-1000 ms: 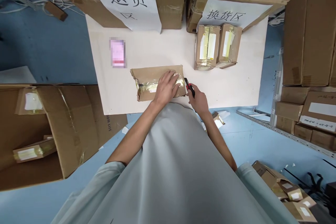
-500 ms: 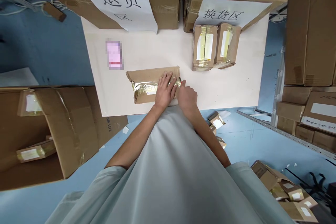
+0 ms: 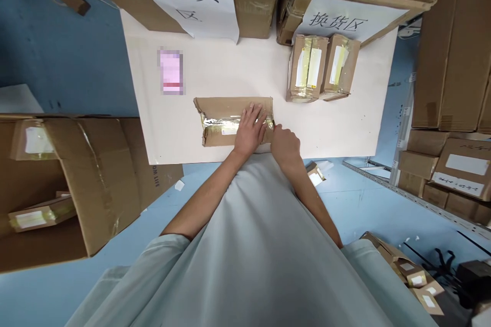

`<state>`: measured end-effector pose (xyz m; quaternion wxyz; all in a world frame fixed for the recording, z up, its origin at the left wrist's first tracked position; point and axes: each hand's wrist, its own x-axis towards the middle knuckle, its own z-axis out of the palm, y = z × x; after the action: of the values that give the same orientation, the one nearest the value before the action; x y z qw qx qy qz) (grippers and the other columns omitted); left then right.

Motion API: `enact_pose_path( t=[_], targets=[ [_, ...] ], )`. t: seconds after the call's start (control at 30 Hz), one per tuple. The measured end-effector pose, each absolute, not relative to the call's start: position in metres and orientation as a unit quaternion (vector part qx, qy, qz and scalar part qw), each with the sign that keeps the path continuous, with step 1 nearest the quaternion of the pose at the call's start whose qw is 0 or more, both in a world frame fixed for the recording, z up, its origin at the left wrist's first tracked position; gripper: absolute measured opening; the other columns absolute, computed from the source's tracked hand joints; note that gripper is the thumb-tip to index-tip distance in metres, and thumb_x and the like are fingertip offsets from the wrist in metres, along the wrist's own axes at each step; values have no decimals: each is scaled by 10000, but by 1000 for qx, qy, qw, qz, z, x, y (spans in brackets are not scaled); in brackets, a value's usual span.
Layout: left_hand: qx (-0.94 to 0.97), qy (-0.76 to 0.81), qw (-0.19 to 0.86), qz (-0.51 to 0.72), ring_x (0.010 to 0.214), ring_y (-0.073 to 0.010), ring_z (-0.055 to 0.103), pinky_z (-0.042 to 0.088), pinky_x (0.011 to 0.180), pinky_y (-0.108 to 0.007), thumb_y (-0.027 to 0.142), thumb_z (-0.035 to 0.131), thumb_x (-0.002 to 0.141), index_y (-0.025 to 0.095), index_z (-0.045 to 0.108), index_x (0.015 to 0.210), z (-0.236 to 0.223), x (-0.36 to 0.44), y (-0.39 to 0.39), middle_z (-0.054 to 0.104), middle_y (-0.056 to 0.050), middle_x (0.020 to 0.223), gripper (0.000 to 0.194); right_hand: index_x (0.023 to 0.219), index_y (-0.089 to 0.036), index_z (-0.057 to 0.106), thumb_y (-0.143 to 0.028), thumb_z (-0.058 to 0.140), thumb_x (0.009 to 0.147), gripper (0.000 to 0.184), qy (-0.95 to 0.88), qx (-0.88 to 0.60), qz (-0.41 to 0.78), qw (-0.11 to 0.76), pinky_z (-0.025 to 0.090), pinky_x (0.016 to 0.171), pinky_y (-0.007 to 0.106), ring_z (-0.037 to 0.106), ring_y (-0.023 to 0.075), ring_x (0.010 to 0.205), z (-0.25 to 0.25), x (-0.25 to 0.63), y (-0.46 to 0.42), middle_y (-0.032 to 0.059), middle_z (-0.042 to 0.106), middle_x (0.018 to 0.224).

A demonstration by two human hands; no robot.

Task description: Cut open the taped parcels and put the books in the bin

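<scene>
On a white table (image 3: 230,69) above blue floor (image 3: 341,199), left hand (image 3: 249,132) rests flat on carton (image 3: 219,110); right hand (image 3: 286,144) clenches a hidden cutter.

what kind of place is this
Probably a returns and exchanges corner of a warehouse or stockroom: the left sign reads 退货区 (returns area), the right sign reads 换货区 (exchange area), and brown cartons are stacked along the right side.
</scene>
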<state>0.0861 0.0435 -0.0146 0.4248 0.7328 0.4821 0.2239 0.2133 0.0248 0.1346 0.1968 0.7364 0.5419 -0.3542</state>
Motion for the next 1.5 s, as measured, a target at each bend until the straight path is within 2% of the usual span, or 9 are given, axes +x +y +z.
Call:
enact_pose_path(
  t=[0.17,0.3,0.57,0.7,0.83,1.03,1.17,1.3,1.5],
  targets=[
    [738,463,438,220,1768,-332,262,104,1454,-672,460,423,1172,240,680,1518,-20,88,45,494,-151,1785,484,1391,-96,684,-93,427,1091,395,502,777,-316,210,623,964,389,795,328,1214,142,204,26,265,790,1241],
    [736,463,435,232,1773,-317,249,97,1463,-662,417,414,1172,241,676,1520,-23,91,45,512,-139,1774,470,1411,-106,679,-99,413,1091,416,486,789,-304,219,604,975,390,777,327,1237,140,199,27,253,793,1275],
    [749,413,452,254,1772,-300,257,175,1458,-636,397,295,1204,224,671,1502,-15,80,45,535,-137,1739,510,1437,-159,697,-255,405,1154,418,455,815,-271,233,573,929,455,782,386,1117,168,177,9,241,815,1178],
    [747,412,460,248,1738,-325,341,189,1454,-611,442,429,1182,230,699,1455,-5,16,61,624,-150,1641,438,1559,-196,623,-340,386,1178,471,481,822,-234,194,543,914,445,768,388,1040,182,167,13,208,828,1099],
    [707,474,465,245,1750,-394,279,162,1449,-624,628,693,1052,259,724,1399,5,-61,79,562,-150,1709,507,1638,-288,571,-397,372,1205,489,567,756,-267,189,506,897,387,762,363,1047,182,148,27,160,831,1186],
    [701,474,463,264,1752,-403,264,228,1431,-639,687,640,1065,253,734,1352,1,-96,80,463,-146,1791,528,1681,-331,535,-265,371,1200,513,680,627,-271,268,486,922,357,765,309,1093,156,119,58,149,800,1266],
    [704,474,444,286,1686,-385,405,391,1370,-631,653,557,1115,260,684,1461,-13,-102,73,384,-141,1830,539,1675,-291,537,-234,367,1190,517,718,566,-265,306,504,906,383,777,325,1102,150,107,77,185,780,1302],
    [662,490,480,300,1497,-330,626,619,1183,-522,608,545,1129,267,655,1516,-25,-106,65,402,-161,1799,527,1720,-280,464,-151,369,1157,586,735,533,-258,329,517,919,393,772,330,1169,149,98,89,210,759,1359],
    [626,512,497,314,1527,-304,597,682,1099,-455,451,635,1089,288,701,1449,-24,-101,66,583,-121,1632,401,1702,-217,474,-67,365,1117,615,749,507,-241,351,523,887,388,780,328,1164,143,90,99,223,758,1355]
  ],
)
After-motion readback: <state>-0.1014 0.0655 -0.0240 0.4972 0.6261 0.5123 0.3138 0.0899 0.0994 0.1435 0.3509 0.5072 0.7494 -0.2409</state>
